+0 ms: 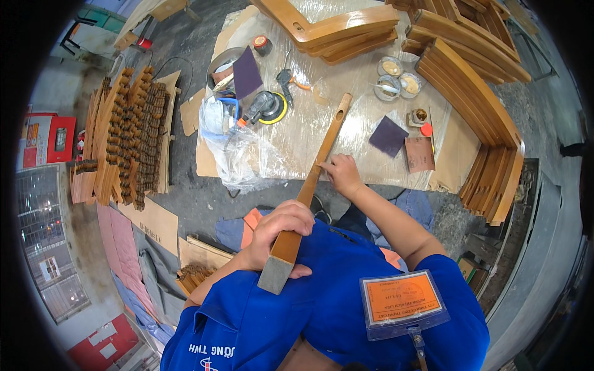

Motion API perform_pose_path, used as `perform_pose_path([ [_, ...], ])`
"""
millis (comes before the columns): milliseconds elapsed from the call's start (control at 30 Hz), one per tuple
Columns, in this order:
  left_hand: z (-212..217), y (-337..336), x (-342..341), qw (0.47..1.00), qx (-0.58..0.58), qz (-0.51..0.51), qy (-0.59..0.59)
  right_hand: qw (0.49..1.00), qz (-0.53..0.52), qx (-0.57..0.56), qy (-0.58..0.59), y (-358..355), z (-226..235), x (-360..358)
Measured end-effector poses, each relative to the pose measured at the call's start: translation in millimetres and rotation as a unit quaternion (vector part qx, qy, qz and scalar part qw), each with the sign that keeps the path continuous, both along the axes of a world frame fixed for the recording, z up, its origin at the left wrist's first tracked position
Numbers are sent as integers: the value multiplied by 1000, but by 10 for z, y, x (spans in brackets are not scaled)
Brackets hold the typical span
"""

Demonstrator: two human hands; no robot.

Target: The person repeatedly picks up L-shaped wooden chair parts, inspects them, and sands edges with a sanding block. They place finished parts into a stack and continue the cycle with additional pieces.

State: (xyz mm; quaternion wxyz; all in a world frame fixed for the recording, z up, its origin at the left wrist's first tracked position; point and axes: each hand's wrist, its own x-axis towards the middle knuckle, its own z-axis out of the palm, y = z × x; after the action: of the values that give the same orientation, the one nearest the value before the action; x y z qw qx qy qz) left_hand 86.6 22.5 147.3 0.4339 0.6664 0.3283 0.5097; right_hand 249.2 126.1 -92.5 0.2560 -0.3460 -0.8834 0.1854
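Observation:
A long, varnished brown wooden piece [314, 175] slants from my chest out over the table, its grey squared end nearest me and a slot at its far end. My left hand [281, 227] wraps round its thick near part. Farther along, my right hand [341, 173] touches the piece's right side with bent fingers; whether something small sits at its fingertips I cannot make out. Right of the piece lie a dark purple sanding sheet [388, 136] and a brown sanding sheet [420, 154]. To its left rests a round sander [268, 108] with a yellow-rimmed pad.
Stacked wooden frames [479, 117] line the table's right side, and more curved pieces [346, 34] lie at the back. Clear cups [388, 86] and a small jar [417, 117] stand between. At left are a plastic bag [226, 151], a metal bowl [223, 65] and piled wooden parts [127, 136].

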Motion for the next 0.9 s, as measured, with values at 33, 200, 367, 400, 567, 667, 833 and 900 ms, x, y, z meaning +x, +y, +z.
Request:
perform_pose_path([
  [33,1,-1,-1,1000,-5,0,-2,999,30,-25,-22,-1,-3,2],
  [200,-5,-3,-3,1000,-7,-4,-6,995,85,-45,-25,-36,-12,2],
  [367,-4,2,-19,1000,-7,-10,-6,998,37,-33,-26,-73,11,-10],
  [400,-1,2,-22,1000,-8,-10,-6,998,41,-48,-30,-70,13,-14],
  [567,9,7,-26,1000,-9,-11,-8,999,40,-24,-17,-58,-3,-31],
  [667,12,7,-26,1000,-8,-9,-7,1000,20,-10,-13,-75,-22,-36],
  [833,3,-3,-18,1000,-14,-8,-13,999,46,-21,3,-38,-24,-37],
  [900,-1,-4,-17,1000,-13,-6,-9,999,37,-22,-4,29,-18,-36],
])
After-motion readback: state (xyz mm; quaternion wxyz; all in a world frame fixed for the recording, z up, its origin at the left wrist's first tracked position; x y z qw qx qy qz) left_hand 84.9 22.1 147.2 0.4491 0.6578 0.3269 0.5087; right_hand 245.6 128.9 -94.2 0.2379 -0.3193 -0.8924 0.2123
